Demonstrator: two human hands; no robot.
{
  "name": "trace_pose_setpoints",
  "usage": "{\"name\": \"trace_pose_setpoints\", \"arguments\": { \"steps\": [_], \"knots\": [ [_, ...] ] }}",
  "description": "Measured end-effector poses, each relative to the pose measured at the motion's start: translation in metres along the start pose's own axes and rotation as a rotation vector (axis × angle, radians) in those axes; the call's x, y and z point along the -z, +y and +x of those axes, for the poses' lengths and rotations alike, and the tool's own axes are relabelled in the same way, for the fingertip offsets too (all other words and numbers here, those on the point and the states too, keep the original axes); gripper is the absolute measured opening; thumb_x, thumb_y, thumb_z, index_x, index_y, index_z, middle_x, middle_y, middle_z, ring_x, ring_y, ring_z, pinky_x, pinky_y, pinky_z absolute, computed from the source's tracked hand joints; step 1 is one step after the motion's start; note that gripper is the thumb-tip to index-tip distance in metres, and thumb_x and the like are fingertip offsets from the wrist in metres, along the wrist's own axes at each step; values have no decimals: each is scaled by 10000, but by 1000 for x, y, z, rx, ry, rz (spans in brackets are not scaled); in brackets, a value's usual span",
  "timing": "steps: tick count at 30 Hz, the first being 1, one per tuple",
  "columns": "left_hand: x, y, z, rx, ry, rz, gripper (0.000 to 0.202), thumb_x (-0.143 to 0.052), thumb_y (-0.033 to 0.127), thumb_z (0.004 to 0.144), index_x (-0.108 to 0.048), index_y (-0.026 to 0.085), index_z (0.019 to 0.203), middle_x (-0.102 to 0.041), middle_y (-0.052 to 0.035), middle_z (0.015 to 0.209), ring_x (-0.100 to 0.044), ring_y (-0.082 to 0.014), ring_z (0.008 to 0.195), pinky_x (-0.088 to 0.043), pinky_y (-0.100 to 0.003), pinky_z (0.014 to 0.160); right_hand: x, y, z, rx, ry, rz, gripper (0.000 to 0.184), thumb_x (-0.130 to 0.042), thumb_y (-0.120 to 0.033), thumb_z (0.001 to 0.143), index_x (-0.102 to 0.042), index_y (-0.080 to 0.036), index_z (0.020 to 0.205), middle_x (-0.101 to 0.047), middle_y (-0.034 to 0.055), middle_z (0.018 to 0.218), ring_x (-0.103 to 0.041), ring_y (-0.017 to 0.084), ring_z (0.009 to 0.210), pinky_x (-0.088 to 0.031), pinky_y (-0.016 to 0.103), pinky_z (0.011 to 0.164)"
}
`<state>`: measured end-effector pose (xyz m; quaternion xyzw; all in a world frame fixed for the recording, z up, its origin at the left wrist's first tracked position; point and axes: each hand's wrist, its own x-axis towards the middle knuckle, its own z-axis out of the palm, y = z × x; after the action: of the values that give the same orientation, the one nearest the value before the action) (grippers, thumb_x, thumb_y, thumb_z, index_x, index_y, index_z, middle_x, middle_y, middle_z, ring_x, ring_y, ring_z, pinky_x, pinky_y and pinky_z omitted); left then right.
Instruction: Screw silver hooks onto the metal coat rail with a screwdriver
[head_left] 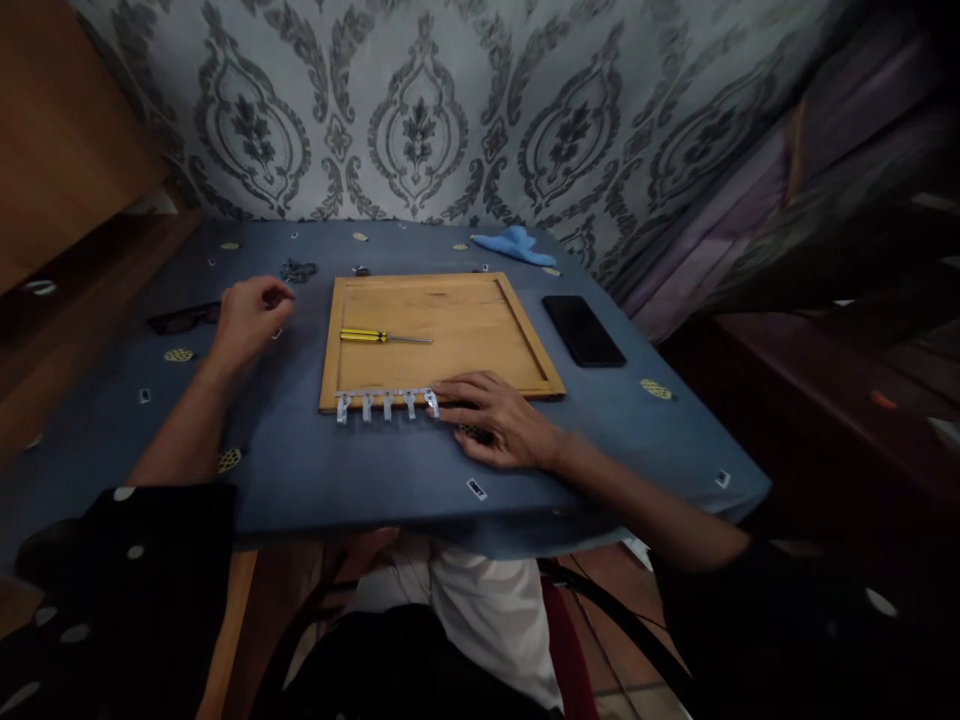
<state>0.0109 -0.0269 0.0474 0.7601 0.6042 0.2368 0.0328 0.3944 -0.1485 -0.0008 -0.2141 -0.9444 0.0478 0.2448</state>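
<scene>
A wooden panel point(465, 310) with a raised frame lies flat on the table. Along its front edge runs a metal hook rail point(388, 400) with several hooks hanging over the side. My right hand point(502, 420) rests at the rail's right end, fingers stretched out and spread, their tips touching the rail and panel edge. On the panel lies a screwdriver point(386, 337) with a yellow and black handle, its shaft pointing right. Left of the panel, my left hand point(251, 315) is raised over the table with fingers curled together; whatever they hold, if anything, is hidden.
A blue patterned cloth covers the table point(600, 450). Dark sunglasses point(184, 318) lie beside my left hand, and a small dark metallic heap point(298, 270) sits behind it. A black phone point(583, 330) and a blue cloth point(515, 245) are at the right. A patterned curtain point(416, 120) hangs behind.
</scene>
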Motion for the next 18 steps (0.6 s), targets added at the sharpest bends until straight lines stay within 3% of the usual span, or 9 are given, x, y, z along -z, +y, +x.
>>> {"name": "trace_pose_setpoints", "arguments": {
  "steps": [4, 11, 18],
  "knots": [
    [-2, 34, -3, -82, -84, -237, 227, -583, 309, 952, -672, 137, 1070, -700, -63, 1008, -664, -176, 920, -568, -339, 835, 3, -2, 0, -24, -12, 24, 375, -573, -216, 910, -647, -225, 1277, -617, 128, 1393, -546, 290, 1273, -478, 536, 1015],
    [-9, 101, -25, -345, -492, -476, 227, -578, 329, 859, -718, 159, 916, -729, -34, 851, -660, -133, 752, -518, -214, 662, 3, -4, 0, -37, -2, 22, 374, -577, -212, 899, -658, -222, 1264, -627, 138, 1384, -539, 307, 1275, -487, 539, 993],
    [-28, 128, -21, -443, -706, -460, 167, -565, 274, 874, -693, 168, 886, -712, -21, 826, -646, -130, 736, -477, -206, 641, 8, -5, 1, -24, -14, 1, 342, -540, -227, 932, -660, -196, 1251, -646, 137, 1346, -554, 298, 1248, -481, 518, 1013]
  ]
}}
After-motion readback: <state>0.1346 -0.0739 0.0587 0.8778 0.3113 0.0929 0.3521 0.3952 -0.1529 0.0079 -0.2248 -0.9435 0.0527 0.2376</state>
